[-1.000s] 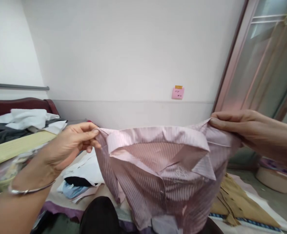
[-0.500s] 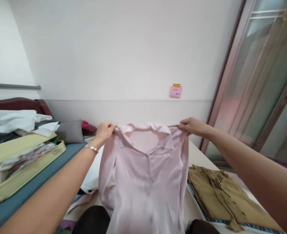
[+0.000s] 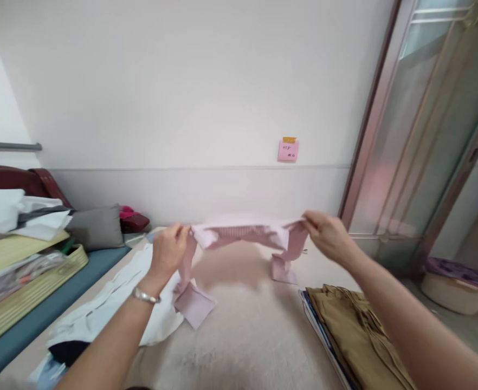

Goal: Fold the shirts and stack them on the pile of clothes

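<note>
From my end: left hand (image 3: 169,248) and right hand (image 3: 325,232) are raised, well apart, each pinched on one shoulder of the pink shirt (image 3: 239,233). Shirt is strung between them over the beige surface (image 3: 239,346). Cuffs dangle below: left cuff (image 3: 195,306) by the edge of the white clothes (image 3: 112,298), right cuff (image 3: 284,269) below and inward of the right hand. Rest of the shirt is blurred and seems to run away from me toward the wall (image 3: 182,97); I can't tell if it touches the surface. Bracelet (image 3: 145,295) at the left wrist. Brown garment (image 3: 350,325) tops a folded stack (image 3: 324,341) near the right forearm (image 3: 418,319). Grey pillow (image 3: 96,227) and yellow basket (image 3: 78,264) off to my left; tub (image 3: 450,291) on the floor, far right. Pink note (image 3: 288,150) taped to the wall.
</note>
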### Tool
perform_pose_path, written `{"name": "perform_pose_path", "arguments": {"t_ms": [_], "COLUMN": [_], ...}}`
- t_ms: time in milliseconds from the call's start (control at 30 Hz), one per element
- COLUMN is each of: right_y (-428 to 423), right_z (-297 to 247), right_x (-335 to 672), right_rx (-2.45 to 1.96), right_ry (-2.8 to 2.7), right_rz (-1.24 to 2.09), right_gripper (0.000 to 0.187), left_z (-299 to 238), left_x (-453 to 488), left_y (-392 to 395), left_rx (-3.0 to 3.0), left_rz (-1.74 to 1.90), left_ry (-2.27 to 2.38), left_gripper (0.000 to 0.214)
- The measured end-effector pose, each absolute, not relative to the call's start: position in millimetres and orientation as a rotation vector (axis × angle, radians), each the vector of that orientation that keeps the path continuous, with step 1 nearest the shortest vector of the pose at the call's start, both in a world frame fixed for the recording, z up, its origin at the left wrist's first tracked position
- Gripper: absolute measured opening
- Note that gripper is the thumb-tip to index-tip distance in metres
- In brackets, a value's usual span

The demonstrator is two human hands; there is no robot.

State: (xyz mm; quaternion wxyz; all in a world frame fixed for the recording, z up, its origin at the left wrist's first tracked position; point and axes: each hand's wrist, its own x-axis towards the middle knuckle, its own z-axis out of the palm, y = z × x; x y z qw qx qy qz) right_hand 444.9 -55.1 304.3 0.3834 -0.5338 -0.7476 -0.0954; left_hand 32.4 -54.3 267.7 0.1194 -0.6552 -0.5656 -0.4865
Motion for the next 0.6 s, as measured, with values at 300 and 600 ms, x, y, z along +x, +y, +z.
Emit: {"name": "perform_pose_path", "arguments": {"t_ms": [300, 600], "right_y": [-45.1, -61.3], "right_z": [61.3, 66.0], "right_x": [440.1, 432.5], "right_rx": [-2.064, -2.081], "right_ry": [-2.12, -2.2], "right_rz": [0.216, 0.263], "right_gripper": [0.026, 0.014], "left_z": [33.0, 54.9], "left_x": [38.6, 81.9], "left_y": [-35.2, -68.4], "left_rx": [-2.59, -2.966], "left_rz": [-0.581, -0.533], "left_ry": [-2.238, -1.566], "left_gripper": [0.031, 0.017]}}
